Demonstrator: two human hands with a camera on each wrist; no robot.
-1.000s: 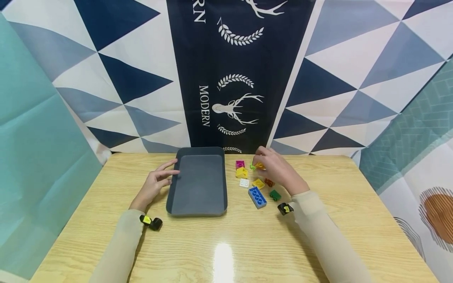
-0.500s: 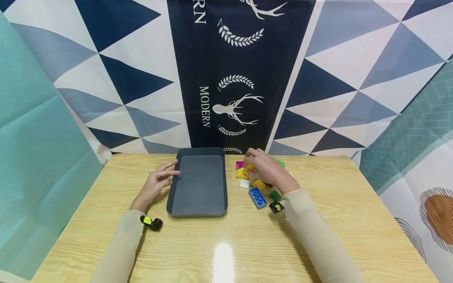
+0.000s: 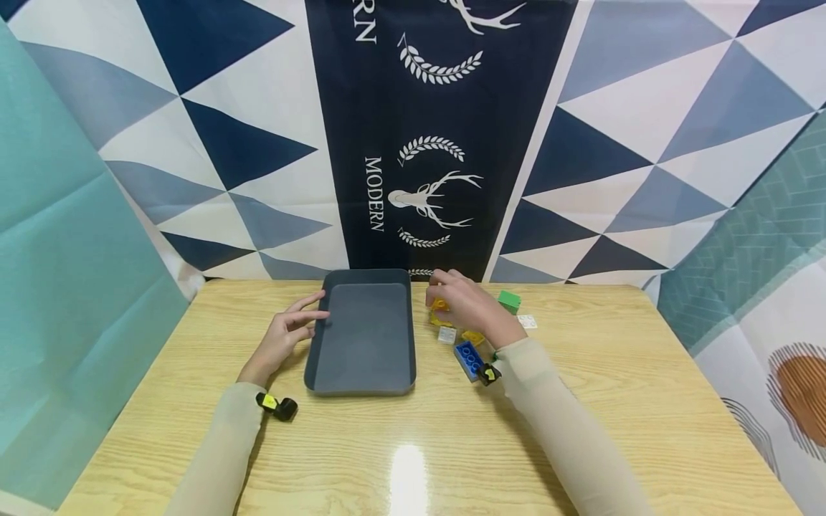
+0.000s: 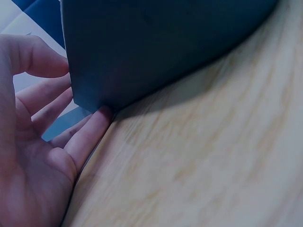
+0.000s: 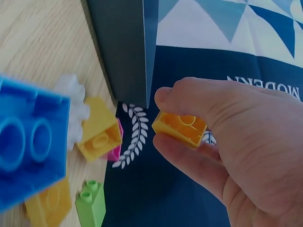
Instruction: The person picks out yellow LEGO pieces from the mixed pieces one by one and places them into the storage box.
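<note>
My right hand [image 3: 476, 308] pinches an orange-yellow toy building brick [image 5: 182, 128] between thumb and fingers, hollow side showing in the right wrist view. It is raised just right of the tray's far corner. The dark grey rectangular tray [image 3: 361, 337] holds nothing. At the tray's left side is my left hand [image 3: 287, 330], fingers spread and touching the rim and outer wall, as the left wrist view also shows. Below the right hand lie a yellow brick [image 5: 102, 125], a pink brick [image 5: 114, 152] partly hidden behind it, and a white brick [image 3: 447, 335].
A blue brick [image 3: 466, 357] lies near the right wrist, with another yellow brick [image 3: 473, 337] beside it. Farther right are a green brick [image 3: 509, 301] and a white brick [image 3: 527, 322]. A light green brick [image 5: 91, 205] shows in the right wrist view. A patterned cloth [image 3: 419, 107] hangs behind the table.
My right hand has moved left toward the tray with the orange-yellow brick, uncovering the green and white bricks on the right. The left hand and tray have stayed put.
</note>
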